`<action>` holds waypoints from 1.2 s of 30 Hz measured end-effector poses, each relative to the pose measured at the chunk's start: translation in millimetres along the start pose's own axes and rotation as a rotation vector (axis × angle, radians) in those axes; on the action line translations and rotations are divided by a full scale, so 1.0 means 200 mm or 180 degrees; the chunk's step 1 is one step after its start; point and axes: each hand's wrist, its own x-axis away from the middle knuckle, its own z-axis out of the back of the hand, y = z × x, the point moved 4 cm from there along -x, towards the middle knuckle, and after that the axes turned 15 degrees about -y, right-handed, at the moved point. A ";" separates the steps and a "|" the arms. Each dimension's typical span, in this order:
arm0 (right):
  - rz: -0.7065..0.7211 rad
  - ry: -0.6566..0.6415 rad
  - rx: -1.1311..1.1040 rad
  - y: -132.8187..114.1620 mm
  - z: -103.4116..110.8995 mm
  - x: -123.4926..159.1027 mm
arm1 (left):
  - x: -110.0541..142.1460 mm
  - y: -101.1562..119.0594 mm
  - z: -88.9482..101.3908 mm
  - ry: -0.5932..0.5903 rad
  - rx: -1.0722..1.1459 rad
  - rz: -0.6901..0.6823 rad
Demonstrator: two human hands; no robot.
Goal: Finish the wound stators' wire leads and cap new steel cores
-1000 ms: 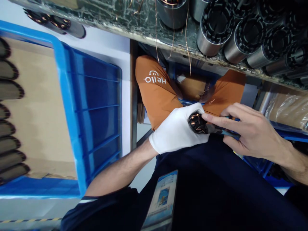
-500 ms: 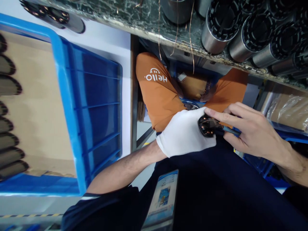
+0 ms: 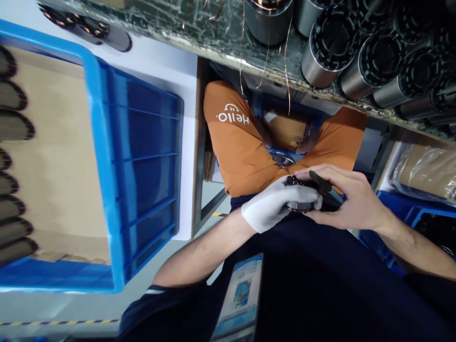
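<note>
While the white-gloved left hand (image 3: 271, 209) clasps a small dark copper-wound metal stator (image 3: 298, 199), the bare right hand (image 3: 344, 202) pinches a thin dark tool (image 3: 322, 183) against it.

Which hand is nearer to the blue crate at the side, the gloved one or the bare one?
Left. The gloved left hand lies on the side toward the blue crate, though apart from it; the bare right hand is farther away, beyond the motor stator that both hold.

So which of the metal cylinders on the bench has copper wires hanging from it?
The leftmost cylinder, at the top edge: thin copper wires trail down over the bench edge. The others to its right show only empty black slotted bores.
</note>
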 end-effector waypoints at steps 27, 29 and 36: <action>-0.1309 -0.0350 -0.3047 0.33 -0.34 -0.15 | 1.62 0.35 0.89 0.6361 -0.4235 0.1438; -0.1468 -0.0309 -0.3016 0.32 -0.36 -0.13 | 1.65 0.36 1.01 0.6308 -0.4180 0.1583; -0.1520 -0.0182 -0.3003 0.26 -0.44 -0.15 | 1.62 0.44 0.93 0.6108 -0.4499 0.1355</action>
